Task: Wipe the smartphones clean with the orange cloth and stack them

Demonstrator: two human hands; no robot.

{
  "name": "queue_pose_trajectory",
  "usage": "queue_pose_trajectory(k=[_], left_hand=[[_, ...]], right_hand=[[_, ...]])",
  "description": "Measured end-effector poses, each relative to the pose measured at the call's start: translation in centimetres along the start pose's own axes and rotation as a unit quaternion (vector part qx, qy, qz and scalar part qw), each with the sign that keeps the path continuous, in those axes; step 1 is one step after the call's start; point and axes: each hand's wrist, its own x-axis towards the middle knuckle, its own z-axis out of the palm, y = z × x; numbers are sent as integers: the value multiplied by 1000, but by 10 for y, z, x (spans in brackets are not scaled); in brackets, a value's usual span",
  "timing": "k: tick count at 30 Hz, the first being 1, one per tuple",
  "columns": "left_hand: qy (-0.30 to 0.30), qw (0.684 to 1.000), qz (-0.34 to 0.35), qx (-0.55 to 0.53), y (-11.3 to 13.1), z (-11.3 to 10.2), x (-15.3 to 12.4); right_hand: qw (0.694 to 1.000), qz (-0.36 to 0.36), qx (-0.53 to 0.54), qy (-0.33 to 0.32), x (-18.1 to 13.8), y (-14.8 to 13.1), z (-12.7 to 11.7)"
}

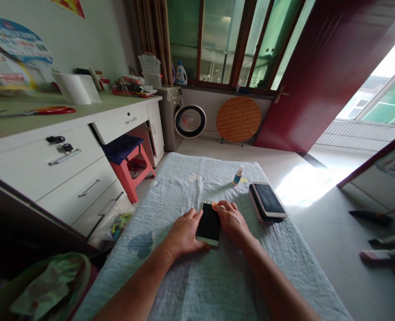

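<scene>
White, black-screened rectangular phone [208,226] gripped by spread left hand [185,229]; small orange pad [214,206] pinched by right hand [232,219], one o'clock — work seemingly underway, remainder unclear.

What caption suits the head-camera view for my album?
Left hand on a phone, right hand holding something orange at its top corner, bottle beyond.

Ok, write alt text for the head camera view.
A person's left hand holds a phone on a pale blue cloth while the right hand holds a small orange item at its upper right corner. A small bottle and a stack topped by another phone are nearby.
</scene>
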Motion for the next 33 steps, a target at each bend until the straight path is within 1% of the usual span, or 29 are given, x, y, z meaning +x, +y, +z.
queue_pose_trajectory(k=[5,8,10,12,16,18,19,21,24,27,30,33], left_hand=[[11,1000,6,-12,-1,2,0],[18,1000,-1,-8,0,4,0],[20,1000,-3,-3,1,4,0],[22,1000,-5,-2,3,3,0],[20,1000,-9,-7,5,0,0],[18,1000,-10,-5,6,-1,0],[17,1000,-9,-2,6,-1,0],[16,1000,-5,3,5,-1,0],[12,1000,-1,3,3,0,0],[14,1000,1,-1,1,2,1],[18,1000,2,-4,-2,5,1],[19,1000,5,-10,-3,7,2]], right_hand=[[1000,14,14,6,4,7,4],[998,6,58,0,0,4,1],[994,-4,106,-16,-5,-1,-6],[985,-21,159,-57,-12,-8,-15],[954,-74,228,-180,-23,-20,-34],[944,-81,242,-209,-25,-22,-39],[945,-78,239,-211,-25,-22,-39],[956,-66,216,-189,-24,-21,-36],[980,-38,158,-112,-19,-14,-25],[994,-12,94,-46,-10,-3,-12],[1000,8,23,-18,-1,7,-1],[999,19,-26,-19,9,11,4]])
